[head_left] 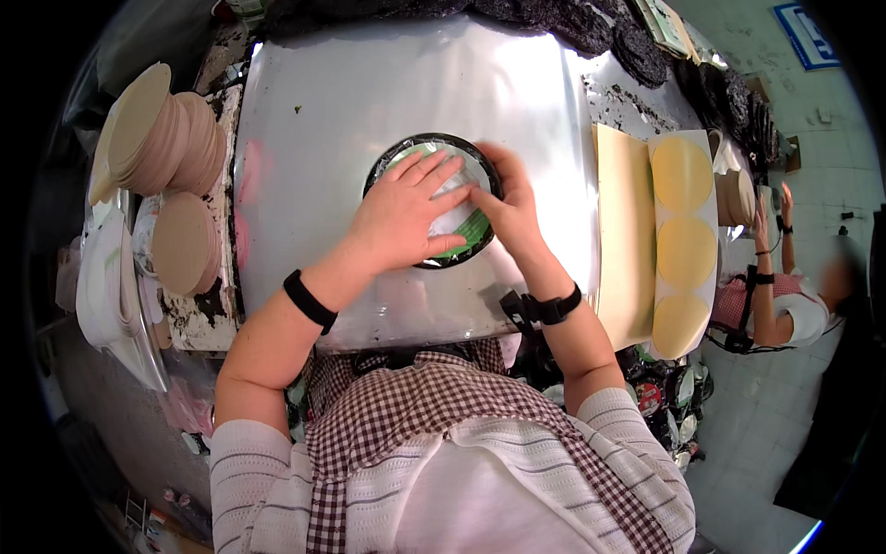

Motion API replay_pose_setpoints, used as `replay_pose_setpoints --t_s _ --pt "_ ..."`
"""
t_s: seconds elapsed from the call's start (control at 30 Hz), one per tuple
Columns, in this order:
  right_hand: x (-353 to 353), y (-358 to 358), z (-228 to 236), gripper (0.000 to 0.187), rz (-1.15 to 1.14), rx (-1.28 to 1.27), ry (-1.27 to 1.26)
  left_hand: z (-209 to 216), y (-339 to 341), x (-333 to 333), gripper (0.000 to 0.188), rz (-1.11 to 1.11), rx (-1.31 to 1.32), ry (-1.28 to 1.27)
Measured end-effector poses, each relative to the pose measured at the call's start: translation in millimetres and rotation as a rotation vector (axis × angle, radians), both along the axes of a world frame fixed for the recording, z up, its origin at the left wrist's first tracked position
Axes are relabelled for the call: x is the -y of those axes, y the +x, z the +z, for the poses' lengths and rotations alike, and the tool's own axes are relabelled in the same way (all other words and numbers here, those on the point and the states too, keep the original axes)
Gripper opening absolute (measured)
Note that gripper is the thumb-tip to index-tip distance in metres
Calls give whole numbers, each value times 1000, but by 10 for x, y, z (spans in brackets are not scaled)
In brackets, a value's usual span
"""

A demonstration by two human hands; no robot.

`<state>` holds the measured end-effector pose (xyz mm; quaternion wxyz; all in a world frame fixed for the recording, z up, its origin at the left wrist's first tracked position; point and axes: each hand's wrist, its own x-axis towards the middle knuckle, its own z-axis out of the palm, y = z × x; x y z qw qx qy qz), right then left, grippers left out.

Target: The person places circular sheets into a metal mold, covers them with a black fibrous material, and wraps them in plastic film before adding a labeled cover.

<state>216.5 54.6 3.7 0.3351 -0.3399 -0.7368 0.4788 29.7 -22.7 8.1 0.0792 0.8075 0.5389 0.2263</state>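
Observation:
A round black-rimmed disc [452, 220] lies on the shiny metal tabletop [314, 102], with a green and white label on its face and glints along its dark edge. My left hand [397, 212] rests flat on top of it, fingers spread across the label. At the disc's right edge, my right hand [513, 208] holds the rim, thumb over the top and fingers curled round the far right side. The left palm and fingers cover part of the label.
Stacks of tan round discs [189, 242] stand at the left. Yellow sheets with round shapes [683, 249] lie on the right. Black coiled material [554, 23] lines the back edge. Many labelled discs [678, 397] sit below the table's right front. Another person [784, 305] is at far right.

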Motion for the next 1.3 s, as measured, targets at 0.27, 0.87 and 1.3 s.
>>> replay_pose_setpoints --t_s 0.27,0.87,1.3 --pt "44 964 721 37 39 -476 103 1119 622 597 28 -507 351 55" --pt "-94 1135 354 41 107 315 619 182 -1126 1596 18 127 -20 -144" --pt "673 848 1334 26 285 -242 241 81 -1437 501 21 -290 4 -878"
